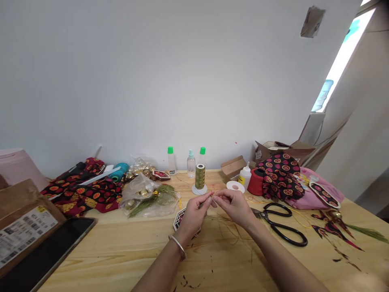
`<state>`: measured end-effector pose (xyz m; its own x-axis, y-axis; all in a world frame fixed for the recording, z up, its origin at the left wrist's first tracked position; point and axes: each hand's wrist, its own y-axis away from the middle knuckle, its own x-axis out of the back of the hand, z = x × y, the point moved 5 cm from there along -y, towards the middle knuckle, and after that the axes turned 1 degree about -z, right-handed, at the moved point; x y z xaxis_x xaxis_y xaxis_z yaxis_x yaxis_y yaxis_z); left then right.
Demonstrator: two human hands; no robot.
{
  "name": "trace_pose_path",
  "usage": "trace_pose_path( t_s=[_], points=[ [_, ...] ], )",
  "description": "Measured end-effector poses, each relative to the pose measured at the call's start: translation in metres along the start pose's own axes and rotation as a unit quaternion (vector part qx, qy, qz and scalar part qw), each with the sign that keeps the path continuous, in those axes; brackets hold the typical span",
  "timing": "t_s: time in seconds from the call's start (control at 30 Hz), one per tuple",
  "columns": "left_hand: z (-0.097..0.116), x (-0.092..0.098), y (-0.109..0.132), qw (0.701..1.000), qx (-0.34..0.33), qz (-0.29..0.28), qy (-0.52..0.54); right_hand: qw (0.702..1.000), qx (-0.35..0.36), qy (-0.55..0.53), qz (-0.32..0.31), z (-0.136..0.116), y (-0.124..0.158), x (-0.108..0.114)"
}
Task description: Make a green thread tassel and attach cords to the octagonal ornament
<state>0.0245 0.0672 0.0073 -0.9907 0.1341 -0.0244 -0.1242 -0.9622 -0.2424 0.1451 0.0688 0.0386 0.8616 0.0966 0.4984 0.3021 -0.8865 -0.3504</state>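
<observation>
My left hand (194, 215) and my right hand (234, 207) meet above the wooden table (121, 251), fingertips pinched together on a thin thread or strand that is too fine to name surely. The left wrist wears a silver bangle (178, 246). Under the left hand lies a small patterned hexagonal piece (179, 219). A spool of olive-gold thread (199, 177) stands just behind the hands. Thin green strands (231, 231) lie on the table below the right hand.
Black scissors (282, 225) lie right of the hands. A red spool (257, 181), white tape roll (235, 186), glue bottles (172, 160), plastic bag of gold bells (142, 194), patterned fabric (88, 192), cardboard boxes (21, 221) and a dark tablet (51, 251) surround the work area.
</observation>
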Motion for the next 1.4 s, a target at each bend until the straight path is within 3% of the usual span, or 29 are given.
trace_pose_path(
  t_s=[0.13,0.3,0.6,1.4],
  points=[
    [-0.002,-0.004,0.004,0.991,0.094,-0.029,0.085,1.000,0.020,0.002,0.024,-0.003,-0.001,0.000],
    [0.003,-0.003,0.007,0.978,0.129,-0.039,0.159,0.995,0.084,0.041,0.036,-0.006,0.001,-0.004],
    [0.008,-0.003,0.009,0.969,0.134,-0.041,0.202,0.980,0.158,0.087,0.084,-0.014,0.006,0.000],
    [0.001,0.002,0.005,0.965,0.132,-0.020,0.224,0.975,0.165,0.121,0.090,-0.016,0.007,-0.005]
  ],
)
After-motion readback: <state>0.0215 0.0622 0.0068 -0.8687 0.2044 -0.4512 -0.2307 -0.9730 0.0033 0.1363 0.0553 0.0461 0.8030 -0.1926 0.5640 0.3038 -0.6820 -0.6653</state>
